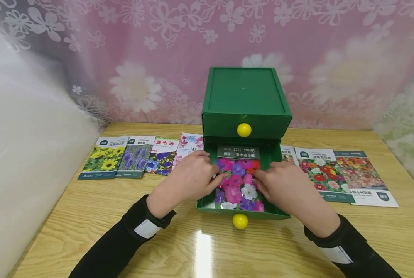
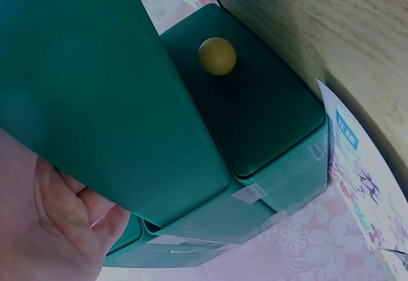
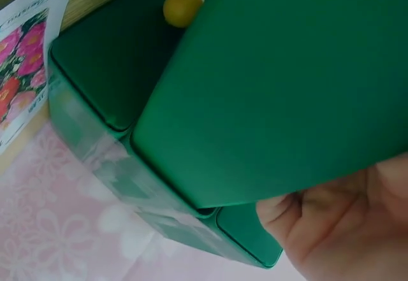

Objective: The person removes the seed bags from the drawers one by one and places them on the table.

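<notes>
A green cabinet has its middle drawer pulled out, with a yellow knob on the front. Inside lies a seed packet with pink, purple and white flowers, its dark printed band toward the back. My left hand reaches over the drawer's left wall and pinches the packet's left edge. At the right edge, my right hand pinches it too, thumb over the flower picture. Both wrist views show the drawer's outer wall, which hides the packet and most fingertips; the left hand and right hand show partly.
On the wooden table, several seed packets overlap in a row left of the cabinet, the yellow-flower packet outermost. More lie on the right, including a zinnia-like packet. A flowered curtain hangs behind. The bottom drawer is shut.
</notes>
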Action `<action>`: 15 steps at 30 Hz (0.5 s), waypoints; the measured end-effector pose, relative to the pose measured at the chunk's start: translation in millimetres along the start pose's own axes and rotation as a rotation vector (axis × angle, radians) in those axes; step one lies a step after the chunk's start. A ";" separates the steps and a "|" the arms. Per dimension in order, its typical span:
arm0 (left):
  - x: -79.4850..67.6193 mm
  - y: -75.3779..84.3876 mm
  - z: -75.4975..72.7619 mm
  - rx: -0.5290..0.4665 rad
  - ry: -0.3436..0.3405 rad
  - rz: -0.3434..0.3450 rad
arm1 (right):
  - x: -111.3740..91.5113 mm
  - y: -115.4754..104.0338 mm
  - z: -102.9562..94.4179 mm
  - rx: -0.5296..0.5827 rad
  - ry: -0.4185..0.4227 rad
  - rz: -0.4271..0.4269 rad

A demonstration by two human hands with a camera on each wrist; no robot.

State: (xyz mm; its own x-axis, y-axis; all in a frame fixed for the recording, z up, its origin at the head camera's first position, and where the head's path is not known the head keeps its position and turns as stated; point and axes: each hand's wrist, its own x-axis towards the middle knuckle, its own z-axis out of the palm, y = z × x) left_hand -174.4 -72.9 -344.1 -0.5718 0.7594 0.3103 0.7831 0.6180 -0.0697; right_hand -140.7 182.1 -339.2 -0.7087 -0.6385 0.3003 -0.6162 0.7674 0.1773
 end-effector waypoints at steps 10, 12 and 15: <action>-0.4 0.8 1.2 -0.053 -0.025 -0.009 | -0.6 -1.7 6.0 0.090 0.037 0.011; 0.3 0.1 1.1 -0.081 -0.013 -0.013 | -0.1 -1.4 5.9 0.095 0.042 0.007; 2.3 -0.8 0.8 -0.160 0.013 -0.025 | 0.4 0.1 6.0 0.102 0.050 0.002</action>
State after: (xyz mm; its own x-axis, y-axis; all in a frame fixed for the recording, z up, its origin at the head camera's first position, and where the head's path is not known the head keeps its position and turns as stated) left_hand -176.6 -71.5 -344.0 -0.5888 0.7411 0.3226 0.7984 0.5954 0.0895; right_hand -143.1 181.6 -344.7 -0.6932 -0.6314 0.3477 -0.6487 0.7567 0.0809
